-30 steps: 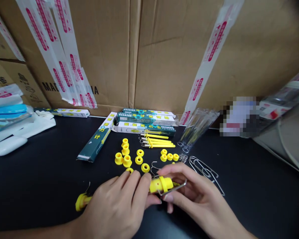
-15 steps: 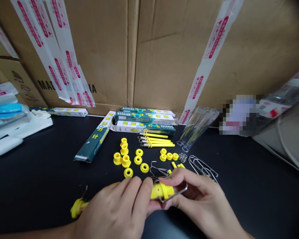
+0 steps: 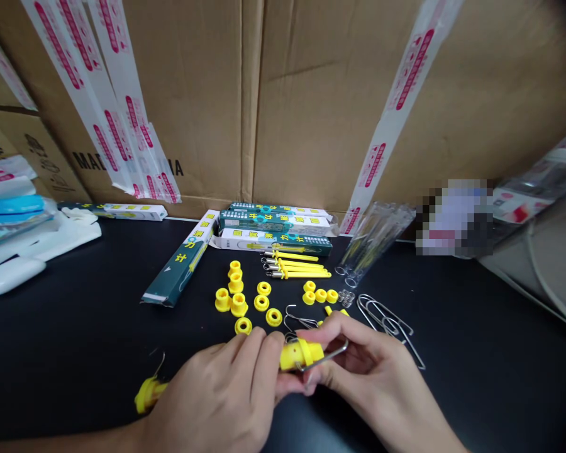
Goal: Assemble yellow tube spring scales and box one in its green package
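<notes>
My left hand [image 3: 221, 387] is wrapped over the tube of a spring scale, most of which the hand hides. One yellow end [image 3: 144, 394] with a thin wire hook sticks out to the left. The other yellow end cap [image 3: 292, 356] shows between my hands. With thumb and fingers, my right hand [image 3: 365, 365] pinches a bent wire handle [image 3: 330, 355] at that cap; the wire runs along the cap's side. Just beyond lie yellow rings [image 3: 261, 303], yellow collared caps [image 3: 238, 306] and thin wire hooks [image 3: 302, 321].
Behind these lie yellow rods with springs [image 3: 299, 274], small yellow plugs [image 3: 321, 296], small springs [image 3: 346, 298], clear tubes [image 3: 377, 242] and large wire handles [image 3: 387, 318]. Printed boxes [image 3: 273, 239] sit before a large cardboard carton [image 3: 311, 113]. A white case [image 3: 12, 277] lies left.
My right hand, the yellow cap and the wire handle have shifted slightly left and up. The left hand has barely moved and keeps its hold.
</notes>
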The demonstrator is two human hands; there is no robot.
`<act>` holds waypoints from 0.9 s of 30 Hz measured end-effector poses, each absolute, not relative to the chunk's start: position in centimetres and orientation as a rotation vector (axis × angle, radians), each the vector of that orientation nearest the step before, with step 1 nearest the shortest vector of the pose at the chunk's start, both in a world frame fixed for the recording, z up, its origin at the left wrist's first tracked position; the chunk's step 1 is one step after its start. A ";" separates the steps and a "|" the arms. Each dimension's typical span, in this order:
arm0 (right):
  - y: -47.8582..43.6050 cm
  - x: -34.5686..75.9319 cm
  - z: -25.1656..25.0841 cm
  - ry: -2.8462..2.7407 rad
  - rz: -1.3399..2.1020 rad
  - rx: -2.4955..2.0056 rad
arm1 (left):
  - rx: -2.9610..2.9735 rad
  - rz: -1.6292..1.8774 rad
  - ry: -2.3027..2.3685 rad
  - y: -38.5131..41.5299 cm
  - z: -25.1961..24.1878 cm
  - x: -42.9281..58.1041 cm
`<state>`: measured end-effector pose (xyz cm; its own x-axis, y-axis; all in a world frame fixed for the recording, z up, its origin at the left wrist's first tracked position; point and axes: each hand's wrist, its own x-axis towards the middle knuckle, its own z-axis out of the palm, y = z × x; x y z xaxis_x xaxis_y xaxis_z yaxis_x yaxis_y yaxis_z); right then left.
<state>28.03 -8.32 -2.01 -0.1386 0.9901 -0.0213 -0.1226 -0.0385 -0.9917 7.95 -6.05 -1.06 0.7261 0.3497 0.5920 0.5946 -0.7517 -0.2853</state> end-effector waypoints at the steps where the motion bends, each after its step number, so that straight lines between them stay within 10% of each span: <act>1: -8.3 28.1 -2.0 -1.223 1.387 -1.071 | -2.455 -0.723 -0.719 -6.1 -1.0 8.0; 14: -7.9 30.0 -0.7 -1.950 0.432 -1.007 | -2.499 -0.774 -0.780 -6.1 -0.3 8.0; 27: -8.3 29.7 -0.7 -1.904 0.492 -0.944 | -2.542 -0.716 -0.779 -6.1 -0.1 8.0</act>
